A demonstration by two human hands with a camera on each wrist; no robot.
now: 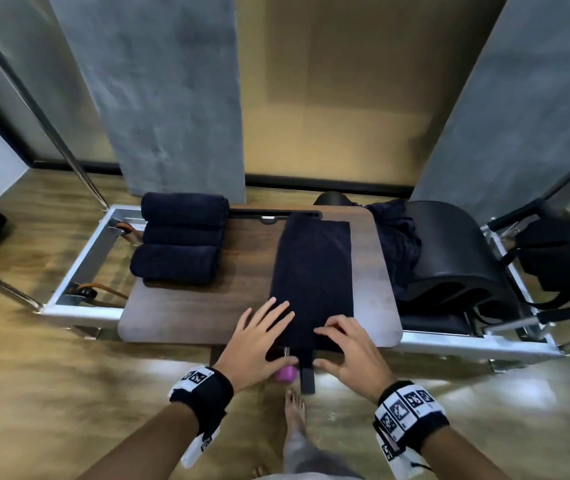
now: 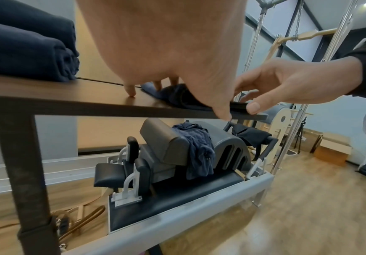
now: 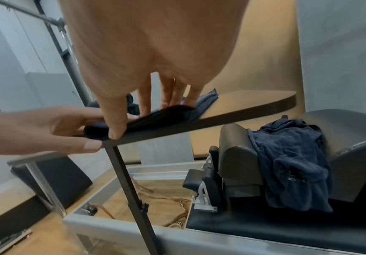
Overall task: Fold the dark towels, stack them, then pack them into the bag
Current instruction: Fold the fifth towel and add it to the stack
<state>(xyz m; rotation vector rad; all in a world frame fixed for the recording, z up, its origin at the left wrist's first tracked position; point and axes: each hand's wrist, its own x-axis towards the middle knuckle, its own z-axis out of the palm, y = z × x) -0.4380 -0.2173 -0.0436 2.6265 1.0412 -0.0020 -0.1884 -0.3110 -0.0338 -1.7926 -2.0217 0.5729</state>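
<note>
Rolling looks like the step in hand: on the brown wooden tabletop (image 1: 179,313), three rolled dark towels (image 1: 181,237) lie far left, touching; the long flat dark navy towel strip (image 1: 313,271) lies centre. The left hand (image 1: 259,341) rests flat-fingered on its near end, thumb under the table edge; the right hand (image 1: 349,344) curls onto the same end. Keep the edges square and the roll tight. Crumpled navy towels (image 1: 396,244) wait on the black padded arc (image 1: 456,258); the black bag (image 1: 560,258) hangs far right, well apart
</note>
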